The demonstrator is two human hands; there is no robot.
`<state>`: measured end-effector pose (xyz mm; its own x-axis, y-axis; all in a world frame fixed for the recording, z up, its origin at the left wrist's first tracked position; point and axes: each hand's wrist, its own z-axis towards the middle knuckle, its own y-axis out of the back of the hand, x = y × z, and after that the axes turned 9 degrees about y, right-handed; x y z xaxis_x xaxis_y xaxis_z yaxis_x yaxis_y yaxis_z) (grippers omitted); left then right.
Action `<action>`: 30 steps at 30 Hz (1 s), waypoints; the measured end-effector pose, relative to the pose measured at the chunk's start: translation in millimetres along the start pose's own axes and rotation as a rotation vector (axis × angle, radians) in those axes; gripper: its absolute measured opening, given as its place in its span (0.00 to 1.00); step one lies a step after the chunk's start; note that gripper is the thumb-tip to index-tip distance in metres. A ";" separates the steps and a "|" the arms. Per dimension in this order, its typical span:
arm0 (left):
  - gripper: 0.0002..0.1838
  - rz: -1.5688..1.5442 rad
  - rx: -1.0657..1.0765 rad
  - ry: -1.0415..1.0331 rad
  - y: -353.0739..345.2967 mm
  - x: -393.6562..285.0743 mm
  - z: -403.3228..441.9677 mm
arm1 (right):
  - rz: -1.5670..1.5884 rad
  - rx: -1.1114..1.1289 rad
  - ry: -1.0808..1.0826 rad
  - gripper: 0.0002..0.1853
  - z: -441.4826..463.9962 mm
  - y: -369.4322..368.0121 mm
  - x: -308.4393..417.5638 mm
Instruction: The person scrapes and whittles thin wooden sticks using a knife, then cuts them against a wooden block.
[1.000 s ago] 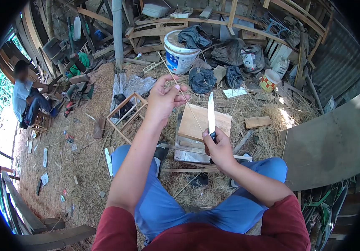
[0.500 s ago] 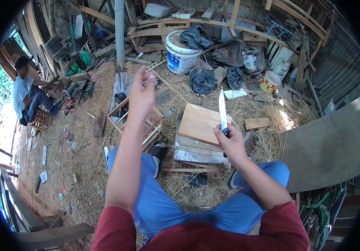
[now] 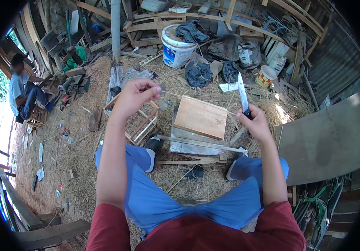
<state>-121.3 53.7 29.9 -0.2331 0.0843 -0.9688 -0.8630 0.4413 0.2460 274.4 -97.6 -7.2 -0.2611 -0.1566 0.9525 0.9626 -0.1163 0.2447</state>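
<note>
My left hand [image 3: 134, 98] is raised, with thumb and forefinger pinched on one end of a thin pale strip [image 3: 172, 94]. The strip runs across toward my right hand [image 3: 256, 124], passing over the thick wooden board [image 3: 201, 119]; its material is hard to make out. A knife [image 3: 243, 93] with a black handle is gripped in my right hand, its blade pointing up and away. The strip's other end meets the right hand near the handle. Beneath both hands, the board lies on a low stand [image 3: 188, 147] between my feet.
A wooden frame [image 3: 143, 129] lies by my left foot. Beyond are a white bucket [image 3: 178, 53], black plastic bags [image 3: 198, 74] and a smaller tub [image 3: 265, 76]. A grey sheet [image 3: 322, 138] leans at right. Another person [image 3: 23, 90] sits at far left. Straw covers the ground.
My left hand has come down and slightly left. My right hand, with the knife, has moved up and to the right, so the hands are farther apart and the strip lies flatter.
</note>
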 end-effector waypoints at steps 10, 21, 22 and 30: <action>0.08 0.666 0.175 -0.088 -24.4 13.6 -8.5 | -0.474 -0.281 0.086 0.17 22.2 39.9 -44.1; 0.12 0.448 -0.170 0.108 -154.4 213.8 19.0 | -0.621 -0.225 0.150 0.19 19.7 -26.1 -94.0; 0.12 0.330 -0.273 0.140 -169.8 236.7 20.3 | -0.648 -0.101 0.126 0.19 18.2 -40.2 -101.6; 0.14 -0.066 -0.299 0.481 -255.6 312.7 16.5 | -0.795 0.236 0.076 0.15 -9.6 -113.2 -181.2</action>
<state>33.8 -18.0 -336.4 -0.2918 -0.3824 -0.8767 -0.9557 0.1539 0.2509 212.0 -65.4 -209.3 -0.8656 -0.1817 0.4665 0.4765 -0.0130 0.8791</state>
